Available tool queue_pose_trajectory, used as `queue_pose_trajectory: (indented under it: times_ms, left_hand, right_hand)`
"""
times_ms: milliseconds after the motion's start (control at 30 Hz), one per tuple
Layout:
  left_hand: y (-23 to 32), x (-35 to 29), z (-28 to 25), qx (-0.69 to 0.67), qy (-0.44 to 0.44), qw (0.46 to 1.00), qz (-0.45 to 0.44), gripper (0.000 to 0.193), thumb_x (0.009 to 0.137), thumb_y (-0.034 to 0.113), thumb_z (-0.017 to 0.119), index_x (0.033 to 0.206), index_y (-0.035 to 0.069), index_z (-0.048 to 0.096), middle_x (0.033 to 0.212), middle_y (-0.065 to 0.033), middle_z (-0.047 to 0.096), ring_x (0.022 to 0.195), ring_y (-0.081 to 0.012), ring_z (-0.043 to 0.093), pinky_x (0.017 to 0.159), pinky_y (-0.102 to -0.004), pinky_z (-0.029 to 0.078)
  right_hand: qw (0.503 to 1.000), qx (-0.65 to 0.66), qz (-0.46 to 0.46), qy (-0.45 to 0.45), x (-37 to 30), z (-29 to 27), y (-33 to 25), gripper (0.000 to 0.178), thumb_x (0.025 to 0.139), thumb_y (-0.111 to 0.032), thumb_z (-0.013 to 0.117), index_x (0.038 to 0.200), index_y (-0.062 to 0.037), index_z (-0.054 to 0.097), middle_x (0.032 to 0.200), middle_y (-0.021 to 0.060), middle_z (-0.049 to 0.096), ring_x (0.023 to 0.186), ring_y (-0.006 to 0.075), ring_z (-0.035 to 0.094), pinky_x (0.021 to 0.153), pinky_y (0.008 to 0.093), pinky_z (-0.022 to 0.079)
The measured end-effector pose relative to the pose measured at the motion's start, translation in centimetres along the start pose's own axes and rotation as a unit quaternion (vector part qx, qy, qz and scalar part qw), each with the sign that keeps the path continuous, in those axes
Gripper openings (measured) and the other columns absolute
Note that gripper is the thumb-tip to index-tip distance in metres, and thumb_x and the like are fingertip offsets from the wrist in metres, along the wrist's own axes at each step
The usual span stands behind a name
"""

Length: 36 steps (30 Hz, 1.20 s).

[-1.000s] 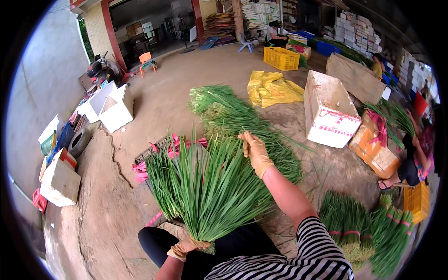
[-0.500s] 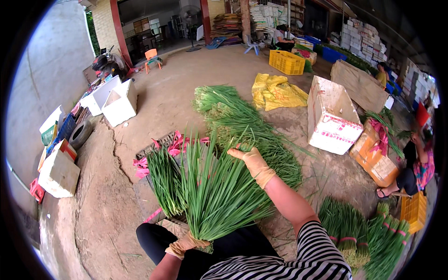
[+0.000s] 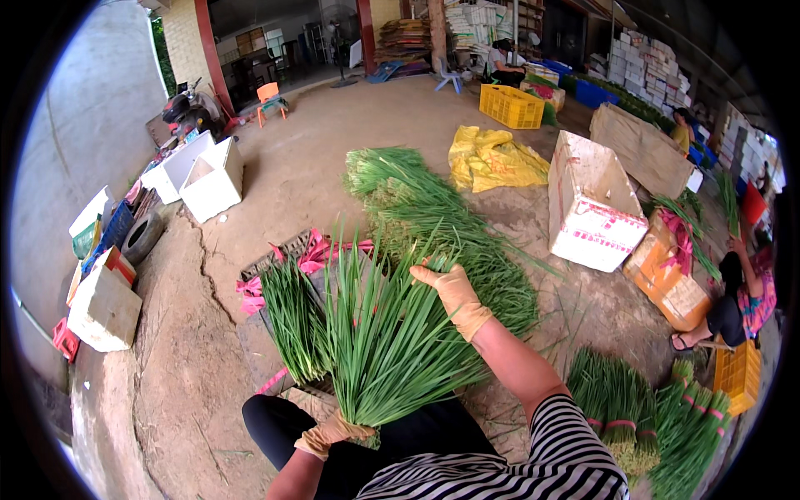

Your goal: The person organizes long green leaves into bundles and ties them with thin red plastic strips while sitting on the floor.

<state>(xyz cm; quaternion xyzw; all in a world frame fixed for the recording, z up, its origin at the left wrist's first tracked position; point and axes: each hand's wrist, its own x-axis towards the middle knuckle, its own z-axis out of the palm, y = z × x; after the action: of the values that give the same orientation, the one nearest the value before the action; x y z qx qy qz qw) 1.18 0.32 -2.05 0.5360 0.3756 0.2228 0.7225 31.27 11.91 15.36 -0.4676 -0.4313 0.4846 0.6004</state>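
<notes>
My left hand (image 3: 337, 432), in a tan glove, is closed around the base of a bunch of garlic chives (image 3: 392, 358), whose long green leaves fan upward. At the right edge of the fan, my right hand (image 3: 454, 298), gloved too, lies against the leaves with its visible fingers stretched out to the left; its other fingers are hidden. A smaller bundle of chives (image 3: 296, 325) rests to the left, beside pink strips (image 3: 317, 252). Beyond my right hand spreads a big heap of loose chives (image 3: 417, 196).
Tied bundles (image 3: 621, 408) lie at lower right. A white foam box (image 3: 592, 225), an orange box (image 3: 667, 275) and a yellow sack (image 3: 496, 158) stand or lie ahead right. A person (image 3: 750, 287) sits at far right. More foam boxes (image 3: 215, 179) stand at left.
The leaves in the fan have shifted slightly, while both my hands stay nearly in place. At far right, the seated person now holds up a bunch of greens.
</notes>
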Motion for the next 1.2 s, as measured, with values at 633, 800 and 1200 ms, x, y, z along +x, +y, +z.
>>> queue_pose_trajectory:
  times_ms: [633,800,1200]
  left_hand:
    - [0.6,-0.3,0.1,-0.029,-0.031,0.999,0.012,0.029,0.07,0.002,0.071,0.096,0.006,0.059,0.073,0.0002,0.06,0.062,-0.0093,0.055,0.052,-0.0248,0.044]
    - [0.7,-0.5,0.0,0.015,-0.052,0.998,0.041,0.028,0.071,0.001,0.069,0.097,0.005,0.059,0.075,-0.0003,0.061,0.063,-0.0095,0.056,0.052,-0.0254,0.044]
    - [1.7,-0.5,0.3,0.053,-0.042,0.998,-0.002,0.031,0.069,0.004,0.072,0.097,0.006,0.058,0.074,-0.0011,0.06,0.062,-0.0104,0.055,0.05,-0.0259,0.044]
  right_hand:
    - [0.98,0.181,0.074,0.025,1.4,-0.6,2.2,0.041,0.087,-0.044,0.052,0.098,-0.005,0.06,0.056,-0.0001,0.044,0.051,0.0125,0.041,0.049,0.0297,0.039]
    - [0.998,0.042,0.031,-0.028,2.8,-0.7,1.8,0.026,0.075,-0.025,0.072,0.09,-0.0055,0.064,0.084,-0.0015,0.06,0.069,0.0087,0.051,0.062,0.0242,0.04]
    - [0.983,0.17,0.032,-0.058,1.4,-0.9,1.4,0.016,0.081,-0.016,0.065,0.088,-0.0014,0.063,0.084,0.0054,0.063,0.073,0.012,0.057,0.062,0.0258,0.046]
